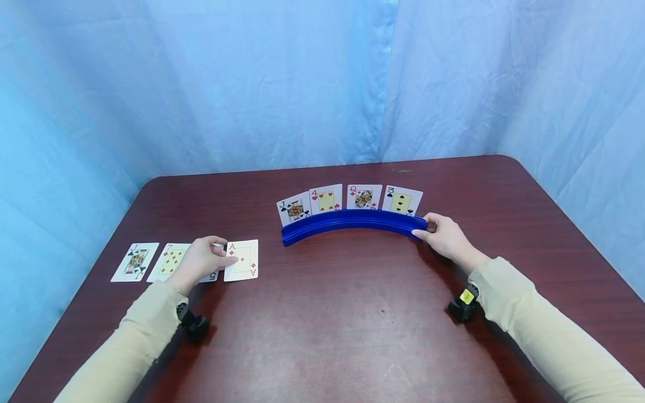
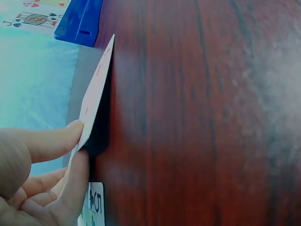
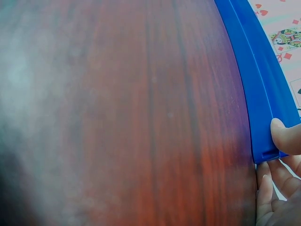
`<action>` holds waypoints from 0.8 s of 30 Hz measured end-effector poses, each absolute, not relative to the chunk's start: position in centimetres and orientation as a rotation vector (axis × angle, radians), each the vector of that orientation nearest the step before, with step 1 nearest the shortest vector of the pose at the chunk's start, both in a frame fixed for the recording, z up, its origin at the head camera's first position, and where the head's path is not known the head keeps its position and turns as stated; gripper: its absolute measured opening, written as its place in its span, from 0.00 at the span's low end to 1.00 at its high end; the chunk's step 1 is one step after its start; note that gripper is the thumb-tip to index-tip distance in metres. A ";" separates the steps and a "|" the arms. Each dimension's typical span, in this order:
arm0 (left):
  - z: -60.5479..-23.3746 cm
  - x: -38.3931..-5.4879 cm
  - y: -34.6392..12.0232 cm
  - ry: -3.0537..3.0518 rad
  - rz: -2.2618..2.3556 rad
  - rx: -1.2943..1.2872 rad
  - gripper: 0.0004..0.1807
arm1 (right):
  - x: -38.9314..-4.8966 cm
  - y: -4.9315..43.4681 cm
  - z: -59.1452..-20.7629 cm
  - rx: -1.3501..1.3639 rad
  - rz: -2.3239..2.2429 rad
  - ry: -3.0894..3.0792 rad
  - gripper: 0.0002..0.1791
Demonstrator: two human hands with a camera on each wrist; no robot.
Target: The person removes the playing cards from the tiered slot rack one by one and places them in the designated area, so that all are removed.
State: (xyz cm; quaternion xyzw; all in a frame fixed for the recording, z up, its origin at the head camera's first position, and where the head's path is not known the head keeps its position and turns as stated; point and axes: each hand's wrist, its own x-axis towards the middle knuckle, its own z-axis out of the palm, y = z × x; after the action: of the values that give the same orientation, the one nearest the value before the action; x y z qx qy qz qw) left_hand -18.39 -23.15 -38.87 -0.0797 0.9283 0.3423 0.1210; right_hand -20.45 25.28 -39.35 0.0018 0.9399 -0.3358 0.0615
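Between thumb and fingers my left hand [image 1: 197, 260] pinches the ace of diamonds [image 1: 247, 268] by its left edge. In the left wrist view that card [image 2: 96, 94] is tilted up, its dark back toward the table. A blue curved card holder [image 1: 347, 217] stands across the table. My right hand [image 1: 447, 239] grips the holder's right end, thumb on the front and fingers around the end. Upright in the holder are a jack of spades [image 1: 294, 209], a four of hearts [image 1: 326, 199], a queen of diamonds [image 1: 364, 197] and a three of spades [image 1: 401, 200].
On the left of the dark red wooden table [image 1: 327, 336] lie a jack of clubs [image 1: 135, 262], a seven of diamonds [image 1: 170, 261] and a five of clubs [image 2: 96, 205], partly hidden by the left hand. Blue curtains [image 1: 262, 84] hang behind and beside the table.
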 end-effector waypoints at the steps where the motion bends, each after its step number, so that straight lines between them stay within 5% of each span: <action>1: -38.9 -18.5 -23.1 2.717 0.992 -0.227 0.33 | -20.5 25.3 -39.4 0.010 -1.013 2.842 0.11; 24: -38.8 -18.6 -22.5 2.828 0.891 -0.176 0.30 | -20.5 25.3 -39.2 -0.029 -1.015 2.860 0.10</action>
State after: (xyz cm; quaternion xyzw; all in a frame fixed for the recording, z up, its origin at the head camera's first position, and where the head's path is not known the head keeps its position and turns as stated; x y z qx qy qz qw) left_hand -18.58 -22.46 -38.80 -0.0590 0.9486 0.2989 0.0853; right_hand -20.47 25.27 -39.22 -0.0094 0.9410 -0.3340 0.0530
